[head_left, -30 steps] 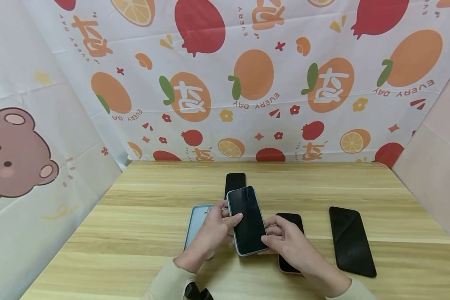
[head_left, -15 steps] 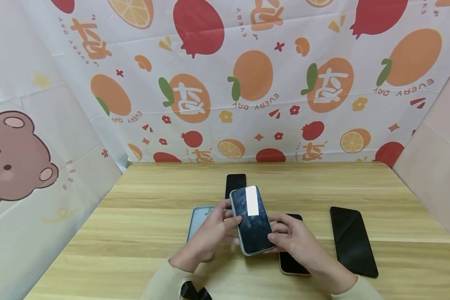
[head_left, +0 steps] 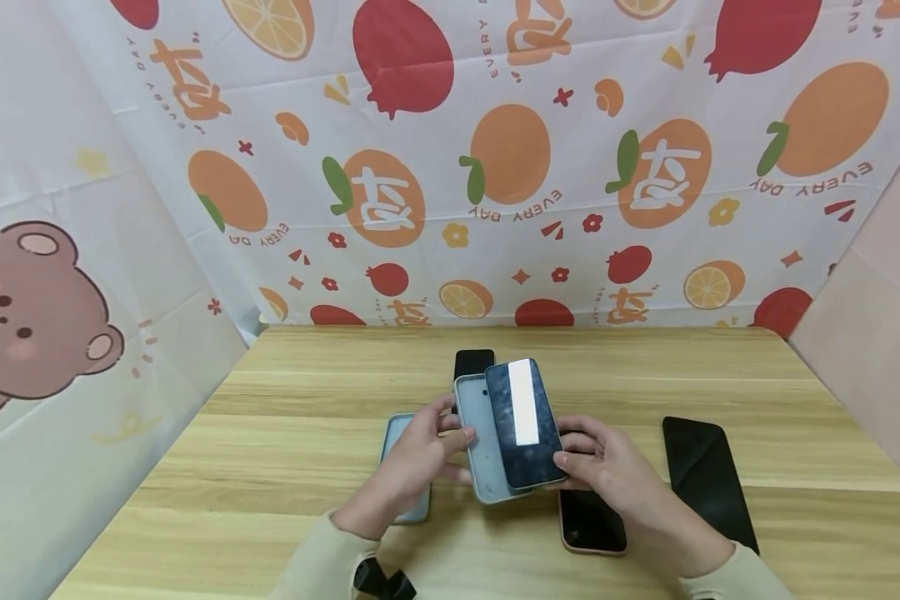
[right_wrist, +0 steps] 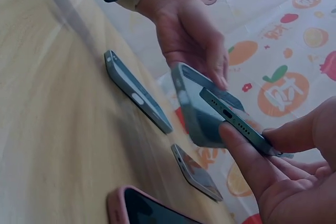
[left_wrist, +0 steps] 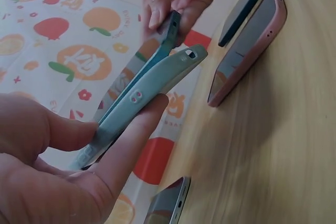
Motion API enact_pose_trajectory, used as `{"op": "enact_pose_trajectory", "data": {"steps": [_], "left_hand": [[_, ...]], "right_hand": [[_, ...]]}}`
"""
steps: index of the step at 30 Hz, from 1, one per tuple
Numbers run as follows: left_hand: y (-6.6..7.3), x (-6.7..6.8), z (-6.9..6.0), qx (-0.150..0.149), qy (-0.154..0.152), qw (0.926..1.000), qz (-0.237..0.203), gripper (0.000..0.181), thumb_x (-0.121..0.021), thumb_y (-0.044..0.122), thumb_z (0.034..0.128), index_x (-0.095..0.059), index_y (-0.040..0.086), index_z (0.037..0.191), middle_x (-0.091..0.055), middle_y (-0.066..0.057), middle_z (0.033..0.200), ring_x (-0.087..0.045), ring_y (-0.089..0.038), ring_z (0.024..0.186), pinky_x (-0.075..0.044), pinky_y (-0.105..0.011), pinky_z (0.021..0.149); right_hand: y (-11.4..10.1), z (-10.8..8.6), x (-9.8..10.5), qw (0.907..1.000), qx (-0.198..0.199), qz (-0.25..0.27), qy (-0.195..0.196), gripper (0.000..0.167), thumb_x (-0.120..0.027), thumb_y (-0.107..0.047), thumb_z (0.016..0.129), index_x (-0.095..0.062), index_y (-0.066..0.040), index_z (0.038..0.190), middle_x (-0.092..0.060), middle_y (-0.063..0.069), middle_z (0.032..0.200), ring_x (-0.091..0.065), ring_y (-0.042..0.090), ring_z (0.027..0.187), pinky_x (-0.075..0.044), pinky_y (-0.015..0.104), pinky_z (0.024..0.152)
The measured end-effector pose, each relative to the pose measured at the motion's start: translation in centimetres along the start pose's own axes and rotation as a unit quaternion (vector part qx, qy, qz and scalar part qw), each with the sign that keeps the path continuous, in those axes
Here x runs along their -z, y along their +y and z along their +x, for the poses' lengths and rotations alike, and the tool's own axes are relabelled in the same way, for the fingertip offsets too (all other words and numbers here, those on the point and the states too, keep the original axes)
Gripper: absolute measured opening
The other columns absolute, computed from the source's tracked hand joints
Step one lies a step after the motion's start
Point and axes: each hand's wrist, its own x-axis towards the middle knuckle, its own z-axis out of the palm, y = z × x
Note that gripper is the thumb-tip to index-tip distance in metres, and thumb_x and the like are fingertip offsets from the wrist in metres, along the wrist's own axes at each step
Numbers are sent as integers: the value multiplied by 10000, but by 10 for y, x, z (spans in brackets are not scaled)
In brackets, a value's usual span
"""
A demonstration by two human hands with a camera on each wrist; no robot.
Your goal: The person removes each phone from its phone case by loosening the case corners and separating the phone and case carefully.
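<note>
Head view: a pale-blue, soft-looking rectangular case (head_left: 487,454), pinched by the left hand (head_left: 418,446), is overlapped towards 3 o'clock by a dark oblong glass-fronted phone (head_left: 523,427), long axis tipped towards 11 o'clock, pinched by the nearer right hand (head_left: 606,458).

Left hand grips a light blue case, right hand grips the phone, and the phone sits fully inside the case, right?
Not quite: the phone is not fully inside the case; the head view shows it sticking out past the case's right edge. The left hand does grip the case, and the right hand the phone.
</note>
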Motion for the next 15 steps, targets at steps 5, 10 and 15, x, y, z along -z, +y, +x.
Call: {"op": "enact_pose_trajectory", "data": {"steps": [5,10,15], "left_hand": [[-3,2,0,-45,12,9995,306,624,-544,123,1019,-220,-27,1531,-505,-252,1384,-655,-256,1046,-612,-367,681],[-9,4,0,-10,-113,9978,653,627,-552,120,1012,-226,-40,1523,-550,-211,1297,-669,-194,868,-611,-366,665],[-13,5,2,-18,-402,9970,663,594,-525,85,1015,-233,-66,1510,-600,-215,1227,-676,-205,893,-613,-384,649]], "right_hand": [[-2,4,8,9995,-181,36,238,569,-572,-102,1000,-302,91,1461,-592,281,1314,-688,213,1029,-586,379,876],[2,14,15,9971,-423,294,559,553,-539,-82,1013,-281,95,1469,-595,257,1314,-690,197,1048,-576,389,906],[6,26,21,9934,-611,339,909,522,-512,-46,1016,-290,68,1474,-575,264,1338,-691,189,1054,-574,378,911]]}}
